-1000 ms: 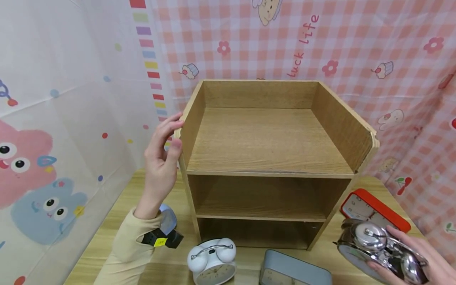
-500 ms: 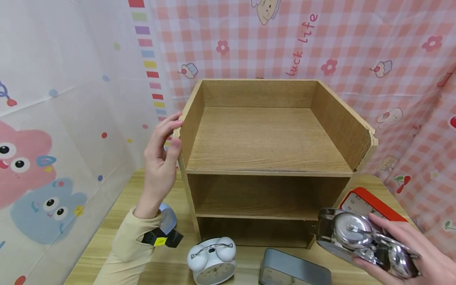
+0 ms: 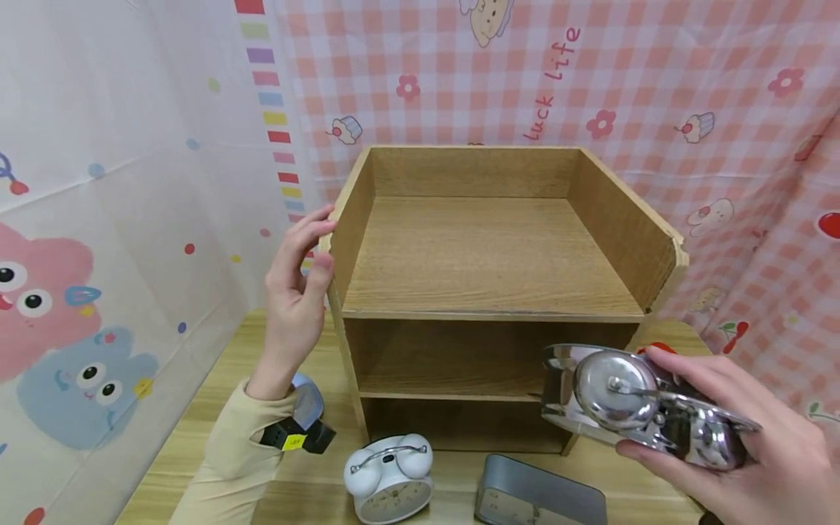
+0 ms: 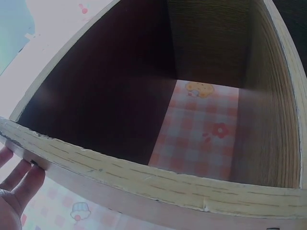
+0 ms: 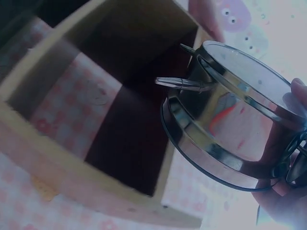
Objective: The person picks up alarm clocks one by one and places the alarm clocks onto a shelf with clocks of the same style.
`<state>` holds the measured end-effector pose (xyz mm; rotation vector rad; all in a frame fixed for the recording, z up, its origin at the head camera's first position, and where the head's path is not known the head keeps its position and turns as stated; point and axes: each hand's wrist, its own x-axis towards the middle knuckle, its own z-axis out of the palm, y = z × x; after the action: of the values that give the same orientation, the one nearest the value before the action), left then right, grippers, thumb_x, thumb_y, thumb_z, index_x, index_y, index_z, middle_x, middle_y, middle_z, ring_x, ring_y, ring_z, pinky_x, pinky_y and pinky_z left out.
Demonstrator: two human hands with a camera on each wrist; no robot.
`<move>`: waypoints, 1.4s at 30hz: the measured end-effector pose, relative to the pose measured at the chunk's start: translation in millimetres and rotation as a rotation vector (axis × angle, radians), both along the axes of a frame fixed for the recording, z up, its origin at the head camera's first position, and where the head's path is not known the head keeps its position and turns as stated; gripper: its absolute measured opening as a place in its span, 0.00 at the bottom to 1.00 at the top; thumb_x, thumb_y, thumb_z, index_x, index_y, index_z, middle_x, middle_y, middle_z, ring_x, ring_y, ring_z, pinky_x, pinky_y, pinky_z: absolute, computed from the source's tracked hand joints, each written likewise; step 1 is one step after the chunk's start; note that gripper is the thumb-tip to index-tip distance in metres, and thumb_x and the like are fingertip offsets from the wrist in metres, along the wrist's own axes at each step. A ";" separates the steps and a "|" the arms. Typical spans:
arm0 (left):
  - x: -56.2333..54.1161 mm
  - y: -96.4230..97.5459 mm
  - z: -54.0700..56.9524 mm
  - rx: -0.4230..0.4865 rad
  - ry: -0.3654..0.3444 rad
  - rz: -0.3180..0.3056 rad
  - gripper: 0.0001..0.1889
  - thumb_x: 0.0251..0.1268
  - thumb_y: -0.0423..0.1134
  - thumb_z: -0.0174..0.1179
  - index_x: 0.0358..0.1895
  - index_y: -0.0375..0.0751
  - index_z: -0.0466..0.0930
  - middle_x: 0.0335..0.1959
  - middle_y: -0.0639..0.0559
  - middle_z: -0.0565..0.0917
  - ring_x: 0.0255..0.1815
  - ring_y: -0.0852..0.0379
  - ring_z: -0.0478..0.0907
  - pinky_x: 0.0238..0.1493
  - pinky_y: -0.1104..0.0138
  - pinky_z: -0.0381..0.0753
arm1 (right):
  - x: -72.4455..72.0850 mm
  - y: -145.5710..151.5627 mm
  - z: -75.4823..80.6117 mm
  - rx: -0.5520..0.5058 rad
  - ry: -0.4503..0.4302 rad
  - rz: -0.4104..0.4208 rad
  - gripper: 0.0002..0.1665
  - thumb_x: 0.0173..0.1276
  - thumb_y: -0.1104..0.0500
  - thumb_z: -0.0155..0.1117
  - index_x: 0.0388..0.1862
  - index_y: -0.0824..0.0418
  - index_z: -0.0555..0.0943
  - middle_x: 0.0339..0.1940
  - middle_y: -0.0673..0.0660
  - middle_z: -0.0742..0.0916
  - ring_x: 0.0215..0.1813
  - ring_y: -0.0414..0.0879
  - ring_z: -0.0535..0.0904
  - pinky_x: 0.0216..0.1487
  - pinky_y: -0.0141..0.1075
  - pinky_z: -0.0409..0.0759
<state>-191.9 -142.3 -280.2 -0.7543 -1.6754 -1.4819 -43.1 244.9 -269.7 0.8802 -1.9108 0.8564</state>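
My left hand (image 3: 295, 306) rests against the outer left side of the wooden shelf (image 3: 485, 255), near its upper front corner. The left wrist view shows fingertips (image 4: 29, 179) touching that panel; the thumb is out of sight there. My right hand (image 3: 761, 452) grips a shiny silver twin-bell alarm clock (image 3: 613, 394), thumb on one side and fingers on the other. The clock is held tilted, bells toward the head camera, in front of the shelf's lower right. In the right wrist view its chrome body and short legs (image 5: 177, 84) point toward the shelf, apart from it.
A white twin-bell alarm clock (image 3: 390, 477) and a grey rectangular clock (image 3: 541, 492) stand on the wood-grain table (image 3: 216, 394) before the shelf. A red clock (image 3: 659, 348) is mostly hidden behind the right hand. A bluish object (image 3: 308, 401) sits beside the left wrist.
My right hand has carried the silver alarm clock left and upward, from beside the red clock to before the shelf's right compartments. The left hand stays on the shelf side.
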 end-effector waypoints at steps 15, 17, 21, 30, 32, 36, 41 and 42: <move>-2.9 1.9 -0.2 0.017 0.005 0.002 0.32 0.80 0.58 0.55 0.64 0.28 0.77 0.72 0.52 0.79 0.69 0.61 0.77 0.25 0.77 0.66 | -32.7 -18.7 46.7 0.081 -0.101 -0.027 0.56 0.31 0.59 0.96 0.65 0.68 0.82 0.55 0.59 0.90 0.54 0.35 0.84 0.55 0.17 0.75; -2.2 1.4 -1.0 0.017 0.007 0.007 0.32 0.80 0.58 0.55 0.64 0.28 0.77 0.72 0.53 0.79 0.70 0.61 0.77 0.27 0.78 0.67 | -35.8 -26.7 56.6 0.098 -0.107 -0.029 0.55 0.33 0.59 0.95 0.66 0.66 0.82 0.57 0.58 0.90 0.54 0.35 0.84 0.56 0.17 0.74; -1.3 1.4 -0.8 0.020 0.006 0.012 0.32 0.80 0.58 0.54 0.64 0.28 0.77 0.72 0.54 0.79 0.70 0.60 0.76 0.30 0.77 0.68 | -43.7 -40.7 75.9 0.132 -0.126 -0.042 0.53 0.37 0.60 0.94 0.67 0.58 0.82 0.62 0.54 0.89 0.57 0.37 0.85 0.59 0.19 0.75; -1.3 4.0 0.7 0.022 0.004 0.011 0.32 0.80 0.58 0.55 0.64 0.29 0.77 0.72 0.51 0.79 0.71 0.60 0.76 0.46 0.77 0.76 | -71.6 -62.2 99.2 0.190 -0.195 -0.044 0.50 0.48 0.56 0.91 0.71 0.41 0.79 0.61 0.43 0.89 0.55 0.37 0.86 0.56 0.21 0.80; -1.7 4.1 0.9 0.026 0.004 0.015 0.32 0.80 0.59 0.55 0.64 0.29 0.77 0.72 0.52 0.80 0.70 0.60 0.77 0.39 0.78 0.74 | -76.9 -71.2 106.6 0.189 -0.245 -0.026 0.46 0.52 0.55 0.89 0.70 0.40 0.79 0.62 0.42 0.89 0.55 0.35 0.86 0.56 0.22 0.81; -1.8 3.9 1.2 0.034 0.011 0.021 0.33 0.79 0.60 0.55 0.63 0.28 0.77 0.72 0.53 0.80 0.70 0.61 0.77 0.43 0.77 0.74 | -84.1 -91.2 124.5 0.201 -0.338 -0.016 0.38 0.59 0.55 0.85 0.68 0.44 0.81 0.58 0.47 0.90 0.52 0.34 0.85 0.53 0.22 0.81; -1.2 5.4 1.3 0.035 0.017 0.012 0.34 0.79 0.60 0.54 0.63 0.27 0.77 0.72 0.50 0.80 0.73 0.60 0.76 0.62 0.72 0.74 | -95.0 -107.4 141.6 0.227 -0.444 0.010 0.32 0.63 0.56 0.81 0.67 0.52 0.82 0.55 0.56 0.91 0.51 0.43 0.87 0.49 0.24 0.84; -1.1 5.9 1.1 0.033 0.017 0.013 0.34 0.80 0.60 0.54 0.63 0.27 0.77 0.72 0.49 0.80 0.73 0.60 0.76 0.64 0.72 0.74 | -98.0 -109.6 143.6 0.231 -0.462 0.017 0.32 0.64 0.56 0.81 0.67 0.53 0.82 0.55 0.57 0.91 0.51 0.44 0.88 0.49 0.25 0.84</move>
<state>-193.0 -136.4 -279.1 -0.7352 -1.6358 -1.4873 -141.2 135.2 -126.1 0.8889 -2.4445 0.9196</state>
